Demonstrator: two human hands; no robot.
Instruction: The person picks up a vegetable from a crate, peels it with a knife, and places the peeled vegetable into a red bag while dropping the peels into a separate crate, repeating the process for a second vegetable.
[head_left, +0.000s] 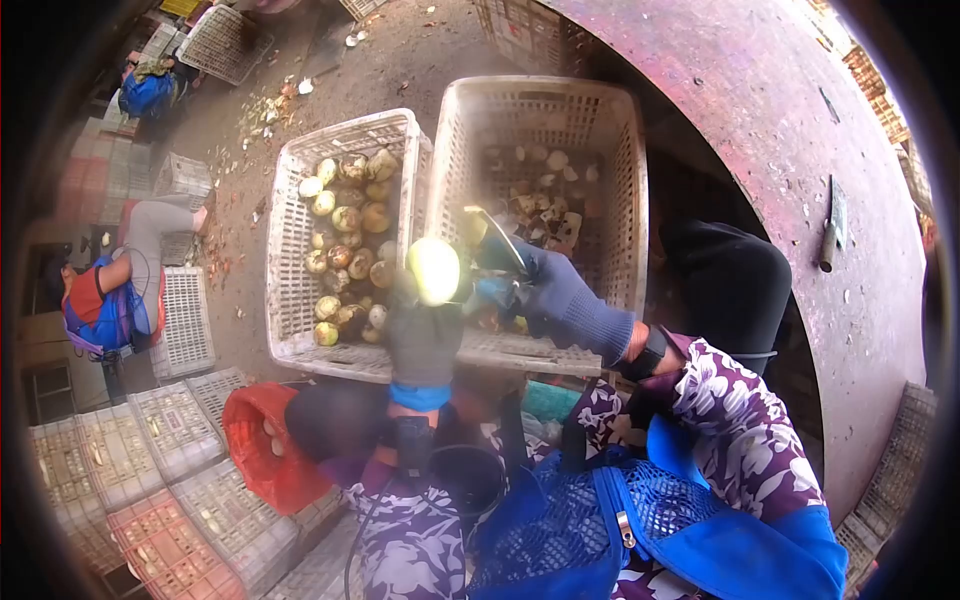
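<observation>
Hands: left hand, gloved, grips a pale round vegetable; right hand is closed on a knife at its side.
Position: held over two white crates.
Risk: blade could slip into left glove; vegetable could drop.

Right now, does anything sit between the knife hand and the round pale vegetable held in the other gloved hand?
Nothing visible does. The right gloved hand holds the metal knife blade directly against the round pale vegetable, which the left gloved hand grips above the white plastic crates.

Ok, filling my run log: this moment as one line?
left hand: holds round vegetable | right hand: knife on it | above crates
</observation>
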